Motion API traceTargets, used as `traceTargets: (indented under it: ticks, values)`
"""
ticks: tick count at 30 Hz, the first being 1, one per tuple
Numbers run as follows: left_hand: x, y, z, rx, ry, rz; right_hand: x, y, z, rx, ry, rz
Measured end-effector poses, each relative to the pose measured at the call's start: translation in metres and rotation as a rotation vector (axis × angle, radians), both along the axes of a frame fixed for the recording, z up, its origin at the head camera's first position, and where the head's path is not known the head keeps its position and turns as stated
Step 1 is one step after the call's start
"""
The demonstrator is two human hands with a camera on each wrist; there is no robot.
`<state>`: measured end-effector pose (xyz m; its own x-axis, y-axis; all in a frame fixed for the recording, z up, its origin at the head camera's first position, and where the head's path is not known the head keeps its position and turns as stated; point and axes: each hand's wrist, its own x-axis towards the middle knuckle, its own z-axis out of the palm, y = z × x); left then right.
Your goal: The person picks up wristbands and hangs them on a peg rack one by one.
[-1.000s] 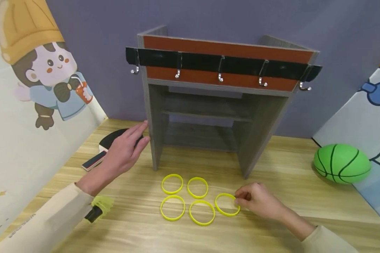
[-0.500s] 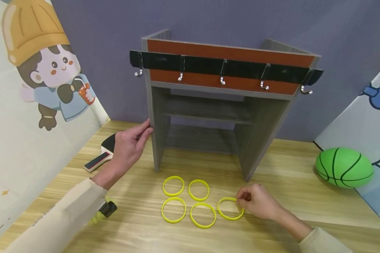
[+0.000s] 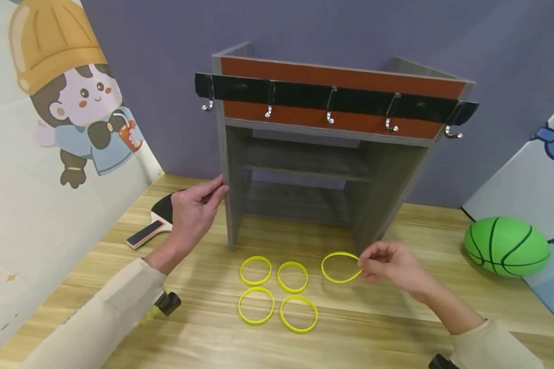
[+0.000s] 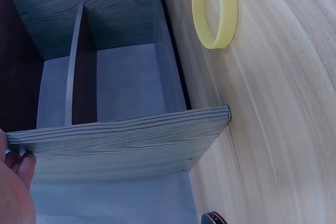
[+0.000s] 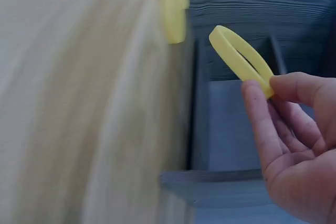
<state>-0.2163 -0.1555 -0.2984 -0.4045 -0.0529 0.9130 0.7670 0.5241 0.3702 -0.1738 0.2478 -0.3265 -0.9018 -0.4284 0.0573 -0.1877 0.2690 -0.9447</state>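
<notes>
A yellow ring (image 3: 338, 281) hangs above the table, pinched at its right edge between my right hand's (image 3: 392, 266) thumb and fingers. The same yellow ring (image 5: 239, 59) shows tilted in the right wrist view. My left hand (image 3: 194, 210) touches the left side panel of a grey wooden shelf unit (image 3: 231, 215) near its front edge. In the left wrist view, fingertips (image 4: 25, 169) lie against the panel's outer face. Several more yellow rings (image 3: 257, 323) lie flat before the unit. Along the unit's top, a black rail (image 3: 300, 94) carries several silver hooks (image 3: 330, 120).
A table tennis bat (image 3: 145, 234) lies left of the unit, partly hidden behind my left hand. At the right sits a green ball with black lines (image 3: 507, 247). A purple backdrop (image 3: 328, 25) rises behind, with cartoon-printed panels at both sides.
My right hand has lifted the rightmost ring off the table and moved it away from me, toward the unit. My left hand's fingers have bent more against the side panel.
</notes>
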Motion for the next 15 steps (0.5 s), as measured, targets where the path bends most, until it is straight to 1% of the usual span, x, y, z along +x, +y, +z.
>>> traceTargets:
  ticks: [4, 7, 10, 14, 15]
  values:
    - [-0.001, 0.001, -0.001, 0.001, 0.012, 0.015, -0.005, -0.008, 0.017, -0.14, 0.045, -0.018]
    - [-0.002, 0.0, -0.001, -0.02, 0.028, 0.021, -0.008, -0.017, 0.03, -0.223, 0.061, -0.025]
    - [-0.003, 0.0, -0.002, -0.022, 0.044, 0.03, -0.011, -0.027, 0.042, -0.295, 0.075, -0.03]
    - [-0.003, -0.001, -0.002, -0.022, 0.057, 0.047, -0.016, -0.039, 0.058, -0.431, 0.067, -0.005]
    - [-0.003, -0.001, -0.001, -0.033, 0.059, 0.053, -0.017, -0.042, 0.062, -0.46, 0.063, 0.006]
